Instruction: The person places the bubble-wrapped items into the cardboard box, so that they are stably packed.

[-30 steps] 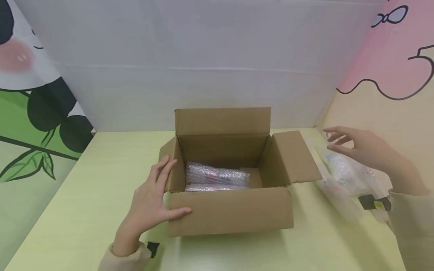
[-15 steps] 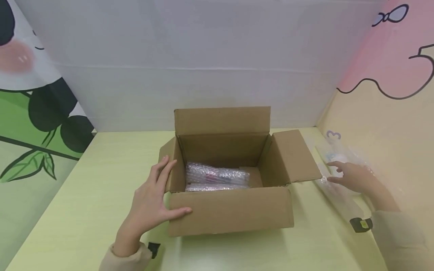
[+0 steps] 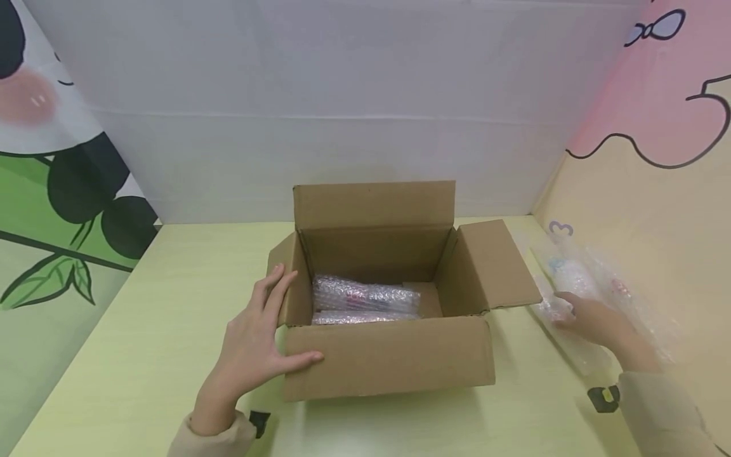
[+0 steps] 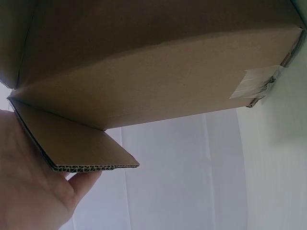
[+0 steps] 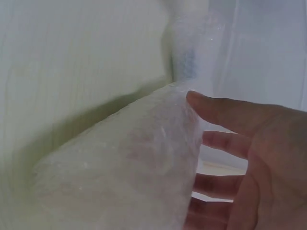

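Observation:
An open cardboard box (image 3: 388,358) stands mid-table, its flaps folded outward. My left hand (image 3: 245,349) rests on its left corner, the thumb on the front flap and straight fingers along the left flap (image 4: 76,139). Two bubble-wrapped packages (image 3: 365,296) lie inside the box, one partly hidden behind the front flap. To the right of the box, my right hand (image 3: 596,327) holds a bubble-wrapped package (image 5: 129,163) by its edge, thumb on the near side and fingers at the other. Wrapping blurs that package's contents.
More bubble-wrapped packages (image 3: 573,273) lie by the right wall, just beyond my right hand. The box's right flap (image 3: 499,263) sticks out toward them. White sheeting (image 3: 354,152) hangs behind the table (image 3: 148,343).
My right hand has come down and toward me from above the wrapped packages and now holds one. The left hand and the box have stayed put.

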`<state>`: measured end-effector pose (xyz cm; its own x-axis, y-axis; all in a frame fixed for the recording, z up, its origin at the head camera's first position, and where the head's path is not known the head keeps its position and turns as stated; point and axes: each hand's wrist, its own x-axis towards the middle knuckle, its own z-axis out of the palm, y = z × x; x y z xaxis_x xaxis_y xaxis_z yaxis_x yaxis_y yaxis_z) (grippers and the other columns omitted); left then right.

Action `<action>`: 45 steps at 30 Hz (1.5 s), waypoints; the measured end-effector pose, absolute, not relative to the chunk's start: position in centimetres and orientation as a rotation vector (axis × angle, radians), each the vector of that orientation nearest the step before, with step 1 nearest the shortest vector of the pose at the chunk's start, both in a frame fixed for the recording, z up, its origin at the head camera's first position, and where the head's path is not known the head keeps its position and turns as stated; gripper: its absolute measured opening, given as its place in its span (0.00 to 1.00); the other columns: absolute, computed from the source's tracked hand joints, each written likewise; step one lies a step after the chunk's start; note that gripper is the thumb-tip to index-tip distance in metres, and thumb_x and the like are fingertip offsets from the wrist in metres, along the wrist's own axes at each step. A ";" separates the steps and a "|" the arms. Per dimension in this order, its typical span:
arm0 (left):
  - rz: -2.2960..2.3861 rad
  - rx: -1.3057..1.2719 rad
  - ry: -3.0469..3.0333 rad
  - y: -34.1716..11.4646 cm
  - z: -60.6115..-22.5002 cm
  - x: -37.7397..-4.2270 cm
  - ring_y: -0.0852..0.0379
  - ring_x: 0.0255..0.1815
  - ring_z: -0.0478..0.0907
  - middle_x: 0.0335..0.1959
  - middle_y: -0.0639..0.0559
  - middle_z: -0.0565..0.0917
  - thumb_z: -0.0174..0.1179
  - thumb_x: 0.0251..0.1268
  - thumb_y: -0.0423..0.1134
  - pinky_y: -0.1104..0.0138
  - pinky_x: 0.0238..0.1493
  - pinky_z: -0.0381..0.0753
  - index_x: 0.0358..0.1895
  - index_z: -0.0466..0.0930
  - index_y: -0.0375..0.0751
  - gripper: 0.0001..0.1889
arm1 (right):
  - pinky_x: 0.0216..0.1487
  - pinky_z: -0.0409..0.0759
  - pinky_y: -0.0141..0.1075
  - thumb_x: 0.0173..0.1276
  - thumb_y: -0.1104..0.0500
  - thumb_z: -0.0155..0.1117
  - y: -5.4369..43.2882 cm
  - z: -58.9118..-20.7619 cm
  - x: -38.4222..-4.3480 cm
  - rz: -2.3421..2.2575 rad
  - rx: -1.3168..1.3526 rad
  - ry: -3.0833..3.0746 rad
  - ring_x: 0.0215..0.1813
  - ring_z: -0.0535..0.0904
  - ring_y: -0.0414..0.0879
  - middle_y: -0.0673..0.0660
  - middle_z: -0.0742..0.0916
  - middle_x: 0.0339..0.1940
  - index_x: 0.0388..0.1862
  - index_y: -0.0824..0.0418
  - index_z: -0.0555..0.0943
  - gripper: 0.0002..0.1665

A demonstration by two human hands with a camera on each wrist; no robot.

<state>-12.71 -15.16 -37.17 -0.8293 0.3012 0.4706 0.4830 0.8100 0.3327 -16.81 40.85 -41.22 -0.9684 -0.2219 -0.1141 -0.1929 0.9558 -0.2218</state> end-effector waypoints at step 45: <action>-0.679 -0.595 -2.592 -15.1 -37.3 -12.7 0.61 0.27 0.67 0.74 0.43 0.59 0.73 0.31 0.68 0.73 0.18 0.61 0.75 0.55 0.48 0.62 | 0.22 0.69 0.40 0.67 0.51 0.63 32.5 -22.4 -16.3 -0.064 -0.502 3.308 0.29 0.74 0.47 0.64 0.79 0.54 0.74 0.46 0.64 0.37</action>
